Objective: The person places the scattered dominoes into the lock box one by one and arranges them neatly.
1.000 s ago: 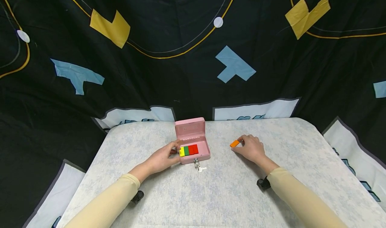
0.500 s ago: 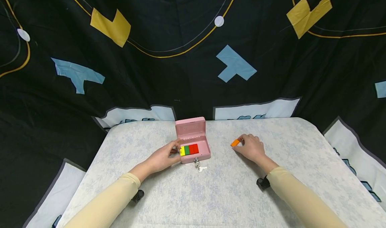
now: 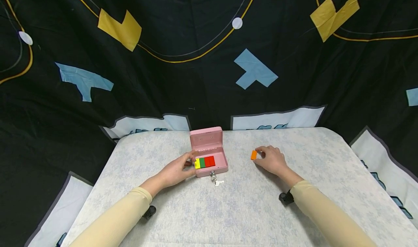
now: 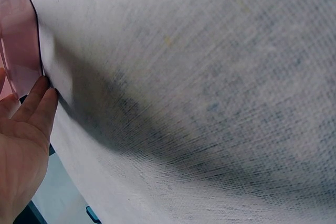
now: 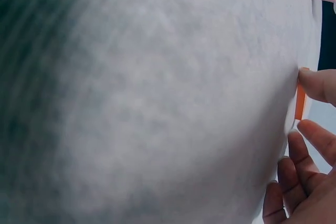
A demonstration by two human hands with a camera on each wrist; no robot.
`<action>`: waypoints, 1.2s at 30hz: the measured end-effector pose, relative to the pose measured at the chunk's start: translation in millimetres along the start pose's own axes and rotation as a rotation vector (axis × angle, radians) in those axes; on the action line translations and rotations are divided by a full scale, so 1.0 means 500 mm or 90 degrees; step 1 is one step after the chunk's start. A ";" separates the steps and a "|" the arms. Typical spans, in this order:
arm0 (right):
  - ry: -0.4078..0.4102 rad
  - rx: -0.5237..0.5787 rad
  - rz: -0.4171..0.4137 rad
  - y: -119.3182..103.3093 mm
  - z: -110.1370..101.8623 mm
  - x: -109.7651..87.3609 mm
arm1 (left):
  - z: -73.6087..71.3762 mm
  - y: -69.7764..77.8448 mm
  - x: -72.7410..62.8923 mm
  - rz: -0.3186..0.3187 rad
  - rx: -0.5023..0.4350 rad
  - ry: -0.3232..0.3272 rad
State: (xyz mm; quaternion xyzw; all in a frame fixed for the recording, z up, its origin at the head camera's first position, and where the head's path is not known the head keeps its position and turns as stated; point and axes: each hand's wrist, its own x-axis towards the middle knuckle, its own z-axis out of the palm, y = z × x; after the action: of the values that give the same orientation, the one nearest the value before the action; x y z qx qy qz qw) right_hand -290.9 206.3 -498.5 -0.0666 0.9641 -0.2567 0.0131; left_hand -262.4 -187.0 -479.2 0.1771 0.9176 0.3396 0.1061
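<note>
In the head view a pink metal cash box stands with its lid raised. A yellow block, a green block and red blocks lie in a row inside, at its left. My left hand rests against the box's left side; in the left wrist view its fingers look fairly straight at the box wall. Right of the box, my right hand pinches an orange block by its ends, between thumb and a finger. Whether that block touches the table is unclear.
Keys hang from a lock at the front of the box. A pale patterned cloth covers the table. Behind it hangs a black curtain with coloured shapes. Each wrist carries a black camera.
My right hand has turned the orange block from a slant to nearly in line with the table's depth, shifting it slightly. My left hand and the box keep their places.
</note>
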 end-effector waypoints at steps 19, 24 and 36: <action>-0.036 0.066 0.019 0.010 -0.017 0.002 | 0.001 -0.002 -0.001 0.017 -0.012 0.001; -0.040 0.069 0.018 0.012 -0.018 0.004 | 0.001 -0.002 0.000 0.015 -0.011 0.001; -0.034 0.082 0.021 0.010 -0.019 0.002 | 0.002 0.002 -0.002 0.016 -0.014 0.008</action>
State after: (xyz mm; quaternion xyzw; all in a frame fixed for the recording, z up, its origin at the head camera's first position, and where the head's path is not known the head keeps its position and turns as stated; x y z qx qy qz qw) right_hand -292.9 215.1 -492.7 -0.0564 0.9458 -0.3162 0.0471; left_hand -260.9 -186.3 -479.3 0.1851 0.9123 0.3519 0.0980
